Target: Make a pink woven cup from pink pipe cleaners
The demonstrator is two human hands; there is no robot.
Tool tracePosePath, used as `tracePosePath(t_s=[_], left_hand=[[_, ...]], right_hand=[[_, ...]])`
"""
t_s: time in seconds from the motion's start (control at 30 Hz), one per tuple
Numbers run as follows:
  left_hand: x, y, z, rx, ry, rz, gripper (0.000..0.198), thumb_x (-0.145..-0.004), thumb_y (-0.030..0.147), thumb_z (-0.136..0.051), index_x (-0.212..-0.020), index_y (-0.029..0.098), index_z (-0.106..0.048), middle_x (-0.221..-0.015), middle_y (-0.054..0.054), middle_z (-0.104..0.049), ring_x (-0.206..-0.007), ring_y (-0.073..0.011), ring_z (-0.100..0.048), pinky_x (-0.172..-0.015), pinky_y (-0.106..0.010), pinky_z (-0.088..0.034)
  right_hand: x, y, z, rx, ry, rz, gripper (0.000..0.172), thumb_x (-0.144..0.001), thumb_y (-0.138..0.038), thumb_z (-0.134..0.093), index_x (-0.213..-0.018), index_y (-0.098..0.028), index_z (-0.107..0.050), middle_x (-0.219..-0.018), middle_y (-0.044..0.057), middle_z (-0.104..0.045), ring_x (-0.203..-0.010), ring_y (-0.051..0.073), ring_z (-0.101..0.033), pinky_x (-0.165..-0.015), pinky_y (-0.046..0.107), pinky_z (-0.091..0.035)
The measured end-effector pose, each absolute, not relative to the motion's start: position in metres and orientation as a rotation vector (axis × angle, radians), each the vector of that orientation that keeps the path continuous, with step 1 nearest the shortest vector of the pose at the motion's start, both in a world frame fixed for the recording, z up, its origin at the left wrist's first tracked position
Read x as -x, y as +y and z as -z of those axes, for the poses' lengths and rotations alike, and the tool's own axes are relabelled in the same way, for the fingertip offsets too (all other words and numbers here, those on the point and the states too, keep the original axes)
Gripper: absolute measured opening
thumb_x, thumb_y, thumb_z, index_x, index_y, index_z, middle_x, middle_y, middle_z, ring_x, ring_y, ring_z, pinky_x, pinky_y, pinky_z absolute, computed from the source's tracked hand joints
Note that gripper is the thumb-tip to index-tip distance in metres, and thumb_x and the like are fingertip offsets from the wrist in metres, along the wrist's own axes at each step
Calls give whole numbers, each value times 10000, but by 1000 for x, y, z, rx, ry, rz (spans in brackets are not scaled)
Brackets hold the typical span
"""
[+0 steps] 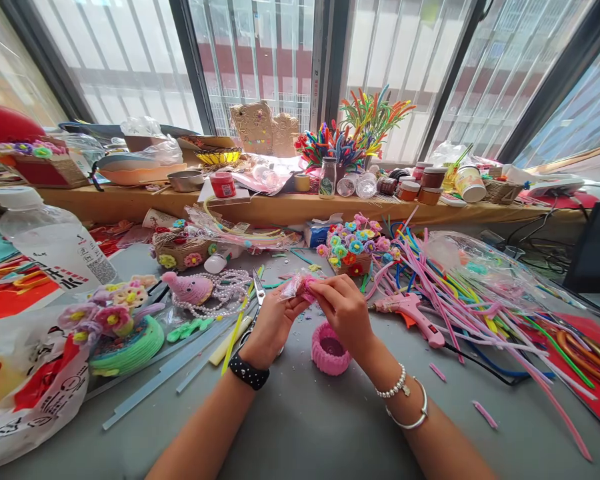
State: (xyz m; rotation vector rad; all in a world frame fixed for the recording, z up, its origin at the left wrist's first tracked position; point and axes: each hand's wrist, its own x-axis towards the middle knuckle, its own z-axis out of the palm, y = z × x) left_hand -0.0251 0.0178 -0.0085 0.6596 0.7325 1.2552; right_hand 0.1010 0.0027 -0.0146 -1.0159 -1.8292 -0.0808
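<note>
While both hands meet over the middle of the grey table [300,433], the head view shows them working one small thing between them: a pink fuzzy piece [301,287], partly sheathed in what looks like clear film, held up just above the tabletop. The left hand [273,323] pinches its left end between thumb and fingertips, and the right hand [345,308] closes on its right end, fingers curled in tight. Neither hand is slack. Whether the piece is being twisted, wrapped or unwrapped I cannot tell.

Just near of the hands, and a little below them, a small pink woven cup [330,348] stands upright on the table, open at the top and touched by neither hand. Scissors [257,297] lie just left of the left hand, partly behind it. To the right a pink glue gun [410,310] lies on its side, and beyond it spreads a loose heap of coloured pipe cleaners [460,293]. Farther off, a little basket of fuzzy flowers [353,250] stands past the hands. On the left lie a string of pearls [225,290] and a green coiled dish [130,347].

By my reading, the step in hand is fine shaping of the piece, with the cup waiting. Any further move on so small a thing calls for a steady two-handed pinch, kept close over the cup.
</note>
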Motion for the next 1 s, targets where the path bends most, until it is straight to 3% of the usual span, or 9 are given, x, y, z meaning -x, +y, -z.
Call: tracePosePath(t_s=[0.13, 0.27, 0.43, 0.57, 0.77, 1.0], left_hand=[[25, 21, 7, -607, 781, -1233, 48, -635, 151, -643, -680, 136, -652, -676, -17, -680, -590, -94, -611, -579, -180, -481], [22, 20, 6, -601, 799, -1213, 54, -656, 169, -642, -698, 138, -656, -700, -20, -682, -624, -98, -615, -614, -191, -483], [21, 16, 7, -681, 825, -1226, 123, -623, 206, -683, -709, 125, -650, -695, -20, -673, -633, -105, -611, -653, -214, -480], [22, 14, 5, -722, 816, -1236, 156, -610, 239, -698, -707, 131, -642, -670, -6, -666, -601, -99, -603, -656, -224, -481], [22, 13, 1, -881, 921, -1215, 209, -594, 290, -706, -687, 118, -631, -613, -25, -656, -571, -131, -612, -608, -247, -505], [26, 17, 1, -943, 995, -1264, 263, -532, 332, -741, -634, 122, -618, -543, 9, -609, -477, -103, -568, -513, -222, -494]], right_hand=[[-104, 6, 11, 1021, -1687, -209, 146, -808, -229, -545, -841, -190, -682, -758, 50, -637, -736, 164, -568, -674, 289, -473], [-106, 7, 7, 1023, -1405, -478, 125, -773, -284, -584, -800, -199, -672, -776, 24, -654, -735, 145, -597, -654, 254, -475], [-105, 4, 4, 1038, -1535, -330, 125, -786, -300, -572, -817, -202, -644, -805, 35, -641, -780, 165, -583, -706, 283, -467], [-106, 5, 7, 1130, -1705, -56, 256, -750, -390, -605, -913, -192, -603, -867, 69, -613, -853, 212, -547, -766, 338, -446], [-108, 8, 13, 1267, -1880, 147, 306, -835, -414, -465, -757, -149, -596, -718, 78, -577, -711, 207, -528, -645, 308, -417], [-119, 10, 6, 1304, -1558, -217, 335, -825, -425, -472, -667, -157, -597, -580, 1, -545, -548, 118, -481, -548, 233, -349]])
